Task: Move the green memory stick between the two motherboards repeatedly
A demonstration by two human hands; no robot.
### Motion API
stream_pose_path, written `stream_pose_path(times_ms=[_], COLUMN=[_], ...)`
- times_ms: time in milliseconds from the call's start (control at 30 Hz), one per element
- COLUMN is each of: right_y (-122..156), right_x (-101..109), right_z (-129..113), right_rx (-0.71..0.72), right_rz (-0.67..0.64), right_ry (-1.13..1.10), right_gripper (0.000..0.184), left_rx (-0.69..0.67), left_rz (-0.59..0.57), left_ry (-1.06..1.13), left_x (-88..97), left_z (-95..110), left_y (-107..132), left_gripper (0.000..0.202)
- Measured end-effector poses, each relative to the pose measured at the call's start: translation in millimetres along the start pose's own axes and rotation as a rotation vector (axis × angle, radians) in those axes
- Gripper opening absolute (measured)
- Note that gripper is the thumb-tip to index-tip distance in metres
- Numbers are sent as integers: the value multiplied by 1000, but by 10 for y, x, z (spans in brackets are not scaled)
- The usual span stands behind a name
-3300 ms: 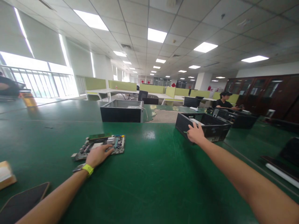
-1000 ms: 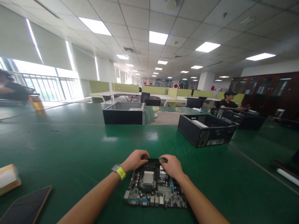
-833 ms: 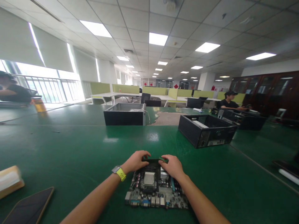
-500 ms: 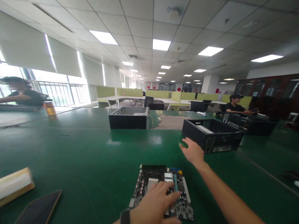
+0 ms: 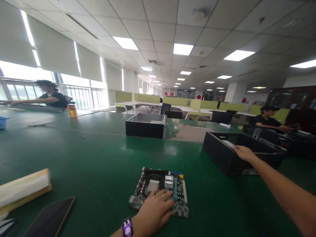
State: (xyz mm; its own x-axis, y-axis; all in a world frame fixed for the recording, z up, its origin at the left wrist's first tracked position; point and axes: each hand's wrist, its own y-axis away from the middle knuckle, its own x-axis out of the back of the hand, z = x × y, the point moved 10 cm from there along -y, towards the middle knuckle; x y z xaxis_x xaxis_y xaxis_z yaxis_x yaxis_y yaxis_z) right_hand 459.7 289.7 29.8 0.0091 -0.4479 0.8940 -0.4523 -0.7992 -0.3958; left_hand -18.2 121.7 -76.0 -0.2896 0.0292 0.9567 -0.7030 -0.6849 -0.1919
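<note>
Head camera: the left hand point(image 5: 156, 209) comes in from the bottom edge, palm down, and lies over the near half of the motherboard point(image 5: 161, 181), its fingers a little apart and stretched across the components rather than closed around anything. A watch point(image 5: 127, 227) sits on that wrist, its screen lit. The motherboard lies flat on the green tabletop point(image 5: 103, 164), in front of the person and left of the open black computer case point(image 5: 218, 154). The right arm reaches long and slanting from the lower right corner to that case; the right hand point(image 5: 243, 153) is at its open top, back of the hand up, fingertips pointing left beside the white part point(image 5: 228, 144) inside. Those fingers look drawn together, but I cannot tell whether they are clamped on something.
</note>
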Motion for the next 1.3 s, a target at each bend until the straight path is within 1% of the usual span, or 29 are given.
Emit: stream_pose_path(times_ms=[67,100,167,267,367,400,433,467,500,533,567,633,667,700,800,833,900,933,967,1000,1033,1067,1100,1133,1167,1200,1233,1267,1300], right_y=[-77,-90,-67,138,544,702,865,1030,1198,1369,1548,1940,2161,2387,3119,3359,3788,3942,4051,4089,4052,3941,3735,3468,3199,2954,2755,2611,2506], right_x=[-212,-285,-321,-192,-7,54,115,174,233,296,358,503,575,660,870,925,1040,1134,1236,1351,1457,1540,1592,1599,1580,1515,1372,1166,946], right_z=[-57,-71,-58,-62,-228,-323,-428,-545,-667,-793,-933,-1244,-1427,-1586,-2152,-2353,-2737,-2880,-2991,-3048,-3053,-3015,-2924,-2796,-2687,-2612,-2560,-2532,-2524], right_rx=[31,34,4,-60,-81,-71,-56,-34,-5,25,68,165,225,249,346,392,527,596,675,739,782,805,777,714,676,663,661,673,691], right_rz=[-144,-208,-270,-266,-244,-234,-219,-203,-186,-167,-151,-118,-112,-95,-118,-153,-262,-308,-366,-416,-463,-497,-495,-470,-427,-393,-411,-467,-517], right_ry=[-29,-32,-31,-42,-53,-55,-56,-58,-56,-57,-59,-66,-77,-87,-150,-176,-236,-282,-332,-373,-394,-380,-319,-208,-71,57,165,251,315], right_gripper=[41,45,51,55,60,60,60,58,55,53,50,45,43,41,40,40,44,48,48,46,41,40,43,48,50,48,46,42,39], left_rx=[59,85,144,242,336,373,408,427,430,413,377,265,206,141,-8,-49,-121,-149,-166,-167,-151,-120,-84,-52,-32,-26,-33,-47,-64], left_rz=[22,27,51,119,147,155,175,205,246,290,333,396,425,448,543,563,540,504,456,393,318,228,118,-19,-170,-317,-442,-528,-571], left_ry=[-29,-45,-80,-136,-195,-223,-255,-285,-308,-321,-321,-294,-276,-260,-219,-210,-205,-213,-225,-238,-250,-261,-267,-268,-261,-246,-228,-205,-180], left_x=[117,168,285,500,675,729,791,858,929,998,1063,1184,1256,1333,1642,1740,1872,1901,1908,1884,1833,1748,1621,1443,1230,1003,786,599,447], left_z=[-351,-538,-937,-1564,-2117,-2256,-2350,-2384,-2352,-2254,-2097,-1653,-1397,-1128,-391,-182,165,300,402,468,496,491,464,424,387,360,345,340,340], left_y=[34,61,146,350,541,579,595,585,545,477,382,141,12,-119,-458,-560,-767,-866,-959,-1048,-1130,-1203,-1265,-1309,-1329,-1327,-1312,-1302,-1306], left_gripper=[26,27,29,32,35,35,36,37,39,40,41,40,39,39,36,35,35,35,35,34,33,31,30,28,26,23,19,13,6])
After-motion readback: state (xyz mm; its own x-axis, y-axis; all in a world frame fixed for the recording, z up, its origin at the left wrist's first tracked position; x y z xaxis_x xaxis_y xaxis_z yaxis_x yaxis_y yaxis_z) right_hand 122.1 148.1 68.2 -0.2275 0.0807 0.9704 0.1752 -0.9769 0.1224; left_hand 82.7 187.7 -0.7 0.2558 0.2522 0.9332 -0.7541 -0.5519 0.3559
